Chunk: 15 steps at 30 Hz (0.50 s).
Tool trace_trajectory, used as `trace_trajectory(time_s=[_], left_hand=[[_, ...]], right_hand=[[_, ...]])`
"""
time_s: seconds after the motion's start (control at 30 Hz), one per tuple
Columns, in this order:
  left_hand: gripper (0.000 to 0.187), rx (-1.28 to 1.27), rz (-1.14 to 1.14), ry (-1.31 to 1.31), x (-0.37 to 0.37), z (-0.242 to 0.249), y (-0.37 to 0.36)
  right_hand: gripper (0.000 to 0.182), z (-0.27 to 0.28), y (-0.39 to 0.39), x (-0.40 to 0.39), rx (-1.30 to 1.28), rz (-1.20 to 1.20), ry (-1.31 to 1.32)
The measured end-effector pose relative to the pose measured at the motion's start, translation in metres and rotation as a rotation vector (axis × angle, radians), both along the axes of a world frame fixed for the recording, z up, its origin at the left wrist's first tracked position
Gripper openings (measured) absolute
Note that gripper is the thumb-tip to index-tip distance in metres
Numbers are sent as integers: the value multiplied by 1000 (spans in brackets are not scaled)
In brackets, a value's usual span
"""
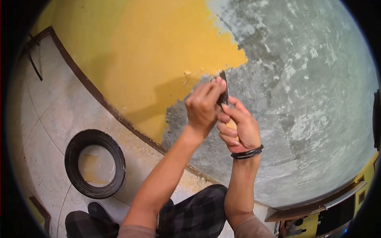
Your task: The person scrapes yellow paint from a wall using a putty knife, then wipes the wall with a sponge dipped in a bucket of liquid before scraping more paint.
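Note:
A scraper (224,89) with a dark metal blade and a pale wooden handle is pressed to the wall, its tip at the ragged border of the yellow paint (147,51). My right hand (244,125), with black bands at the wrist, is wrapped around the handle. The fingers of my left hand (202,105) are closed against the blade, near its tip. Bare grey plaster (274,111) shows to the right of and below the paint edge. Loose paint flakes (187,74) cling by the border, left of the blade.
A black bucket (70,158) holding greyish water and a yellowish piece stands on the tiled floor (43,146), left of my arms. Scraped debris (139,152) lies along the brown skirting (93,91). My knees in checked cloth (198,210) are below. Furniture (337,218) appears at lower right.

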<state>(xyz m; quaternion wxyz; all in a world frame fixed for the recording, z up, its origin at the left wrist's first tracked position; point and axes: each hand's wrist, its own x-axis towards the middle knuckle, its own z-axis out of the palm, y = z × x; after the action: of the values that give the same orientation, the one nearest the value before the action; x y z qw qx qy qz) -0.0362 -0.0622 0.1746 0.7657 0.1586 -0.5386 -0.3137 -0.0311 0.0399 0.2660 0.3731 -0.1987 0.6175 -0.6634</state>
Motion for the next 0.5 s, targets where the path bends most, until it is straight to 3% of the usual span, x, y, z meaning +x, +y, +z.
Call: trace_trajectory(time_s=[0.2, 0.27, 0.33, 0.4, 0.47, 0.5], left_hand=[[13, 28, -39, -2, -2, 4, 22], [14, 17, 71, -39, -6, 1, 8], [13, 54, -8, -95, 9, 4, -7], [10, 9, 68, 16, 5, 6, -7], [9, 11, -112, -102, 13, 6, 7], [12, -14, -42, 43, 5, 10, 11]], right_hand=[[22, 3, 14, 3, 18, -20, 33], [23, 3, -2, -8, 10, 19, 7], [25, -3, -18, -8, -16, 61, -16], [26, 4, -14, 2, 3, 44, 10], [25, 4, 2, 10, -5, 40, 39], [25, 5, 8, 12, 7, 2, 35]])
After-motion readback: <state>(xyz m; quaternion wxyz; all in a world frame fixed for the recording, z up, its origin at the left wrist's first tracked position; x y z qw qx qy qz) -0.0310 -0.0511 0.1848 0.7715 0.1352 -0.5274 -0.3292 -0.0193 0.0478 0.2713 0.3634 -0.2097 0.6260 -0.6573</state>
